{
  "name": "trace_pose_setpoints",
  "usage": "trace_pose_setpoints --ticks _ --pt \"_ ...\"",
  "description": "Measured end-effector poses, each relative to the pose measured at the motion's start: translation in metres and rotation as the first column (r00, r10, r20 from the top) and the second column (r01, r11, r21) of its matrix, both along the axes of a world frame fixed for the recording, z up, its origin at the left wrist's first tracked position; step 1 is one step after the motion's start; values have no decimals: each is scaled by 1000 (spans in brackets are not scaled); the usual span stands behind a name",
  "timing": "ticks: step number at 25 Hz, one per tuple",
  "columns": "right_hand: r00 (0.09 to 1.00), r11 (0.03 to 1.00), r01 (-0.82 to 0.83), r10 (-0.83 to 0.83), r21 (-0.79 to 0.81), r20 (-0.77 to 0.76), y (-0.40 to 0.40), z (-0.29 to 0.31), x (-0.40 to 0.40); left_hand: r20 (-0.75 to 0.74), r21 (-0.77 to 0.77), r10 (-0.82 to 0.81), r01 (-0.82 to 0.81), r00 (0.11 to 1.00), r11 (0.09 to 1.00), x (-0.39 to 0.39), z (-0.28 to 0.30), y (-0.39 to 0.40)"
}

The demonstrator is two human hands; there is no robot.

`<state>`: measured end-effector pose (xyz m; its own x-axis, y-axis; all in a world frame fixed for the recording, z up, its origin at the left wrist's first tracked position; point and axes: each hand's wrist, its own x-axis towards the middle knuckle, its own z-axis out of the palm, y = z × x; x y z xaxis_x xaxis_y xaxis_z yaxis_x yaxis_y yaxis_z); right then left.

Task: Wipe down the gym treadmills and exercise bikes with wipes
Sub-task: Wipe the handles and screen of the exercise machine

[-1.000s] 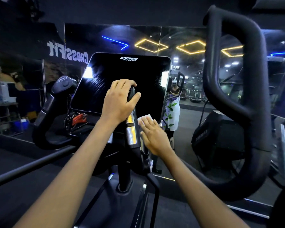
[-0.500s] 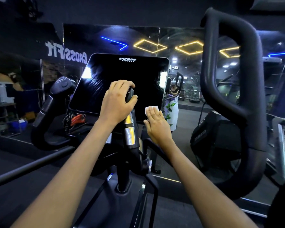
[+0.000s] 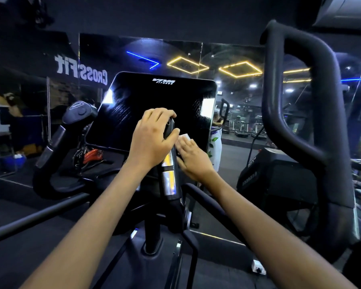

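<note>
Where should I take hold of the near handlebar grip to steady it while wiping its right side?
Wrap the top end of the handlebar grip from the left, as the left hand does: it stands upright, its metal plates sit lower, and the right hand presses the wipe against its right side.

A mirrored wall point(image 3: 138, 51) is seen ahead, with reversed CrossFit lettering point(image 3: 80, 68) reflected at its left. Yellow diamond lights point(image 3: 240, 69) and a blue light strip point(image 3: 143, 59) are reflected along its upper edge. A blue bin point(image 3: 19, 160) is seen at the left.
</note>
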<state>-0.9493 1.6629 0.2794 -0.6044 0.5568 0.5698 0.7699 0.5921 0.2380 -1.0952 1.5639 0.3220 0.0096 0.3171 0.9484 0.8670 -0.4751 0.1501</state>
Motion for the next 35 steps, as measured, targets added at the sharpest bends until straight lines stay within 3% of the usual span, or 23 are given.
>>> trace_pose_setpoints --ticks 2,4,6,7,10,11,14,15,19,20,24,25,28,31,33,35 --pt "997 998 -53 49 47 64 6 5 12 -8 -2 2 -2 1000 1000 -1 -2 0" --pt "991 993 76 -65 94 -116 21 26 22 -54 -35 -16 14 998 999 -3 0 -2" --pt "952 982 187 -172 37 -252 29 36 18 -124 -96 -78 66 989 993 -12 1 -5" --pt "962 987 160 -149 29 -227 29 37 10 -154 -120 -108 90 982 989 -18 0 -7" --pt "990 999 -20 14 39 138 29 37 2 -222 -104 -77 54 972 993 -47 -8 -10" --pt "985 998 -26 17 53 174 35 46 7 -241 -82 -28 8 970 997 -58 -11 -11" --pt "975 975 208 -200 77 -100 45 66 17 -290 45 168 -162 942 986 -87 -12 -12" --pt "968 975 218 -210 45 -141 44 64 13 -294 93 221 -202 930 975 -96 -10 -13" --pt "972 999 -49 46 8 231 39 48 -5 -217 188 371 -335 903 923 -135 1 -13" --pt "974 999 -50 45 18 220 42 56 -1 -193 169 394 -365 899 916 -143 1 -12" --pt "978 980 161 -143 115 -151 50 70 -14 -183 32 325 -324 928 945 -174 -15 -5" --pt "973 989 141 -130 49 -190 41 64 -25 -199 31 298 -298 934 954 -179 -20 -2" --pt "989 993 -111 105 -50 -108 47 36 -45 -188 107 327 -312 926 944 -180 -26 5" --pt "997 980 -45 31 -195 -71 76 63 -60 -189 160 374 -347 908 924 -178 -28 8" --pt "986 998 29 -36 -46 -160 95 88 -78 -197 191 394 -359 898 914 -182 -32 10" --pt "992 999 23 -29 -49 -126 103 86 -99 -161 204 439 -405 884 891 -183 -35 10"
